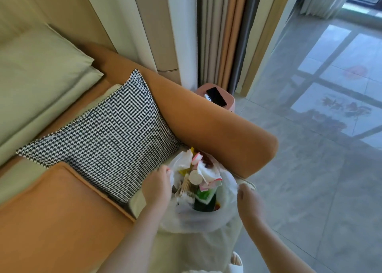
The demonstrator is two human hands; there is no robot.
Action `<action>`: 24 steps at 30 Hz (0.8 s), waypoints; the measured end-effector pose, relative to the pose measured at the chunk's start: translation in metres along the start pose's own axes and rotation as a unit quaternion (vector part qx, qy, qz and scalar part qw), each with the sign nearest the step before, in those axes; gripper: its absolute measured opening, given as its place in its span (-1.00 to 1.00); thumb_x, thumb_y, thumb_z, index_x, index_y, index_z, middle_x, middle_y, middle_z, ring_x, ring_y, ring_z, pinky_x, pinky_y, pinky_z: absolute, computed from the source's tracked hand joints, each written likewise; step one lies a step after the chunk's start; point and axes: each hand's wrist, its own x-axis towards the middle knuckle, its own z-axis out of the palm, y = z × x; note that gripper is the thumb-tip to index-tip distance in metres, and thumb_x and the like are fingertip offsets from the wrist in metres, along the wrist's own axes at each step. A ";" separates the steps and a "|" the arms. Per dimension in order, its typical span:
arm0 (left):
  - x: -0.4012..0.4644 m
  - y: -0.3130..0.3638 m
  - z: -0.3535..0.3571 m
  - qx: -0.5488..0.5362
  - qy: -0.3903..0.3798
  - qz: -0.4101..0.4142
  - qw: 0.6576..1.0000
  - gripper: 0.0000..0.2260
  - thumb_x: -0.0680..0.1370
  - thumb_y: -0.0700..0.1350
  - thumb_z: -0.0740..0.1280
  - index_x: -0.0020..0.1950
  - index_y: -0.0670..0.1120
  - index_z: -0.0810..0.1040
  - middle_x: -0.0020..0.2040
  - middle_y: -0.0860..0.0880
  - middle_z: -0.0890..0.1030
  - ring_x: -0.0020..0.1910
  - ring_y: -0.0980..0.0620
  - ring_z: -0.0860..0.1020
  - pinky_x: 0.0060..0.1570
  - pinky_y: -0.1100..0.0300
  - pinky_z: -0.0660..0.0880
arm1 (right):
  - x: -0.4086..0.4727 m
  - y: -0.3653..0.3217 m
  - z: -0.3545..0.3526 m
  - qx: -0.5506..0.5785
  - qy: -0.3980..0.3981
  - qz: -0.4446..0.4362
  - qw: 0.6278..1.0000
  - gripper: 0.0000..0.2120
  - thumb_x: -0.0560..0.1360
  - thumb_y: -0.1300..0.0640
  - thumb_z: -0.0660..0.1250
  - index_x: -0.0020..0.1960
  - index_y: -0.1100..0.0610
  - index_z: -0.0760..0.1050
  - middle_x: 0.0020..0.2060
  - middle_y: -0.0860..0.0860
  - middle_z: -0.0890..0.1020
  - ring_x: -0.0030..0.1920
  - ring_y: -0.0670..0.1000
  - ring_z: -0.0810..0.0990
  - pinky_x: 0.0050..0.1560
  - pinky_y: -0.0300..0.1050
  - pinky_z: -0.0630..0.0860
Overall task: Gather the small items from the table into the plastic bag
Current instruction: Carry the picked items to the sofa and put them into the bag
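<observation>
A thin white plastic bag point(227, 192) stands open on the sofa seat beside the orange armrest. It is full of small items: crumpled tissues point(184, 159), a white round lid point(195, 177), wooden sticks point(186, 187), pink-and-white wrappers and a green packet point(203, 194) over something dark. My left hand point(158, 187) grips the bag's left rim. My right hand point(248, 202) pinches the right rim, its image blurred. The bag's bottom is hidden behind its own sides.
An orange sofa point(217, 132) holds a houndstooth cushion point(107, 136) and pale green cushions point(41, 70). A pink stool point(230, 105) with a black phone point(216, 96) stands behind the armrest. Curtains hang at the back; grey tiled floor point(310, 179) lies to the right.
</observation>
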 end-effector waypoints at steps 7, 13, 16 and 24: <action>-0.012 0.004 -0.035 -0.021 0.019 -0.078 0.997 -0.77 0.66 -0.03 0.06 0.00 -0.05 0.47 -0.18 0.05 0.57 -0.26 0.06 0.48 -0.34 0.19 0.31 | -0.007 -0.014 -0.028 0.066 0.000 0.049 0.997 -0.75 0.50 0.06 -0.01 -0.24 0.08 0.37 -0.23 0.07 0.56 -0.26 0.08 0.51 -0.29 -0.09 0.38; -0.021 0.005 -0.054 -0.167 0.085 -0.080 0.979 -0.76 0.63 -0.14 0.11 -0.12 -0.14 0.51 -0.15 -0.07 0.56 -0.19 0.04 0.44 -0.29 0.21 0.32 | -0.012 -0.029 -0.046 0.104 0.006 -0.023 0.994 -0.80 0.49 0.16 0.04 -0.15 0.10 0.43 -0.06 -0.05 0.51 -0.08 0.08 0.48 -0.15 0.00 0.44; -0.023 0.009 -0.060 -0.316 0.028 -0.074 0.945 -0.80 0.64 -0.16 0.11 -0.14 -0.10 0.44 -0.26 -0.06 0.55 -0.29 0.03 0.49 -0.31 0.23 0.44 | -0.006 -0.033 -0.045 0.084 -0.027 -0.042 0.995 -0.82 0.53 0.23 0.09 -0.12 -0.01 0.38 -0.14 -0.03 0.52 -0.19 0.00 0.48 -0.16 -0.06 0.48; -0.015 0.030 -0.054 -0.173 -0.119 0.021 0.977 -0.59 0.52 -0.04 0.29 0.37 0.06 0.37 0.08 -0.03 0.39 -0.11 0.05 0.47 -0.01 0.14 0.52 | 0.002 -0.045 -0.042 0.057 -0.047 -0.054 0.996 -0.84 0.52 0.05 0.25 0.02 0.11 0.50 0.03 0.03 0.46 -0.04 0.02 0.47 -0.05 -0.06 0.47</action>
